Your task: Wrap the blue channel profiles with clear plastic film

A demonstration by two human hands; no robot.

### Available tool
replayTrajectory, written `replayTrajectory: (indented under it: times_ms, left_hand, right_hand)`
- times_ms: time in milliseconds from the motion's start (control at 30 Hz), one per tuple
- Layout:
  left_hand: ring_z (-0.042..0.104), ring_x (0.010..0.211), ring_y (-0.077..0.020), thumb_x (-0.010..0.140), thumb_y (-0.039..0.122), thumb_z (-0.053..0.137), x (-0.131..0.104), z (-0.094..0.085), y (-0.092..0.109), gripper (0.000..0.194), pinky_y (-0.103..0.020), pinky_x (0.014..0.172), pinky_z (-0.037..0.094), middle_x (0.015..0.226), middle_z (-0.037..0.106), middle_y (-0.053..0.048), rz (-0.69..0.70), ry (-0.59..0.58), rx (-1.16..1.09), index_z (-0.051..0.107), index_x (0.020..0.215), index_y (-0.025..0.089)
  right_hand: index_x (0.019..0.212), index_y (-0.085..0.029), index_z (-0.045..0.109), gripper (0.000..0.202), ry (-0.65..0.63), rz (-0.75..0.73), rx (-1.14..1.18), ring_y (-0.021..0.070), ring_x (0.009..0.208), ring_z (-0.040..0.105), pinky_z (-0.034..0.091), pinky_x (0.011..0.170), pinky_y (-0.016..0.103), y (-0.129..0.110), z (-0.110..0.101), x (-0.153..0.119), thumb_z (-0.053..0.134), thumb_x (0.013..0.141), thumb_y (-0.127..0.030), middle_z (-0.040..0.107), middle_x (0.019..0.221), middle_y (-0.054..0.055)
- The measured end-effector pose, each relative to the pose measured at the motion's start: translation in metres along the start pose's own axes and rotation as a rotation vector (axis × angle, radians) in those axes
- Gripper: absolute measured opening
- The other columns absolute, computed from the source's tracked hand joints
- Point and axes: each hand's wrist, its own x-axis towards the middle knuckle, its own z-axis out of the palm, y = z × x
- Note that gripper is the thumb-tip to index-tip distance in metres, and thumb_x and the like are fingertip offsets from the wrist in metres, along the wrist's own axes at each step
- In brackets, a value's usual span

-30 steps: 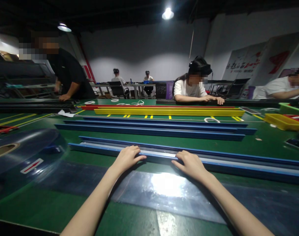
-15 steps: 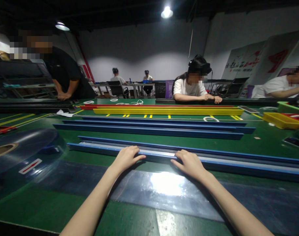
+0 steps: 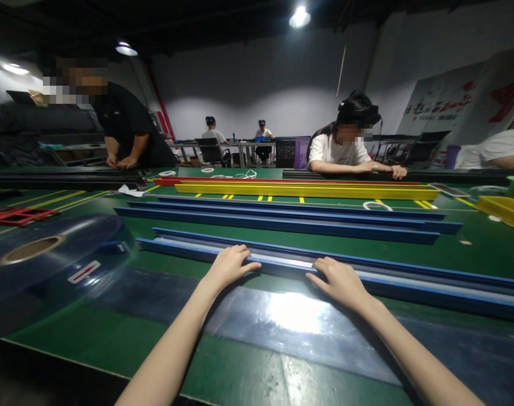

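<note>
A long blue U-shaped channel [image 3: 284,269] lies across the green table in front of me, with a pale strip along its inside. My left hand [image 3: 230,266] grips its near wall left of the middle, fingers over the rim and thumb on the outer side. To the right, my right hand [image 3: 339,279] holds the same wall in the same manner, its fingertips partly hidden inside the channel. Beneath my forearms runs a clear plastic strip [image 3: 248,316], flat on the table, leading to a large clear roll [image 3: 100,237] on the left.
Several more blue channels [image 3: 282,223] lie just beyond. Behind them are yellow [image 3: 307,190] and red channels. A yellow bin [image 3: 500,210] stands at the right, red frames [image 3: 17,216] at the left. Co-workers, one in a dark shirt [image 3: 127,121], are across the table.
The view has turned a little to the left, so everything sits farther right and more of the roll shows. Both hands keep their places on the blue channel.
</note>
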Motion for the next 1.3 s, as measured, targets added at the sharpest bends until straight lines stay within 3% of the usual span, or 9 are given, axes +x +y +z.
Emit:
replayTrajectory:
  times_ms: [1000,1100,1233,1300]
  left_hand:
    - [0.06,0.082,-0.0192,0.083,0.063,0.037,0.0,-0.002,0.004,0.051,-0.026,0.067,0.04,0.087,0.062,-0.005,-0.035,0.008,-0.009,0.062,0.083,0.019]
    - [0.059,0.083,-0.0193,0.083,0.062,0.038,0.0,-0.002,0.004,0.05,-0.026,0.069,0.04,0.087,0.062,-0.005,-0.032,0.007,-0.014,0.063,0.083,0.019]
    - [0.059,0.084,-0.019,0.083,0.062,0.038,0.0,0.001,0.002,0.049,-0.027,0.07,0.04,0.09,0.062,-0.005,-0.031,0.02,-0.038,0.063,0.084,0.02]
    - [0.059,0.084,-0.0186,0.083,0.062,0.038,0.0,0.002,0.001,0.049,-0.026,0.07,0.04,0.091,0.062,-0.005,-0.036,0.024,-0.045,0.063,0.084,0.02]
  right_hand:
    - [0.087,-0.018,0.061,0.036,-0.01,-0.025,-0.04,0.0198,0.088,0.058,0.04,0.07,0.028,0.002,0.006,0.002,0.034,0.091,-0.041,0.064,0.092,0.007]
    - [0.098,-0.017,0.06,0.034,-0.009,-0.064,-0.031,0.0201,0.09,0.058,0.042,0.073,0.029,0.002,0.005,0.004,0.035,0.091,-0.039,0.064,0.095,0.009]
    - [0.111,-0.017,0.058,0.035,0.172,-0.17,0.037,0.0226,0.097,0.057,0.042,0.084,0.037,0.0,-0.016,-0.008,0.037,0.091,-0.037,0.063,0.107,0.012]
    - [0.112,-0.019,0.059,0.035,0.294,-0.145,0.109,0.0236,0.099,0.056,0.042,0.086,0.039,-0.001,-0.032,-0.021,0.037,0.091,-0.036,0.062,0.108,0.012]
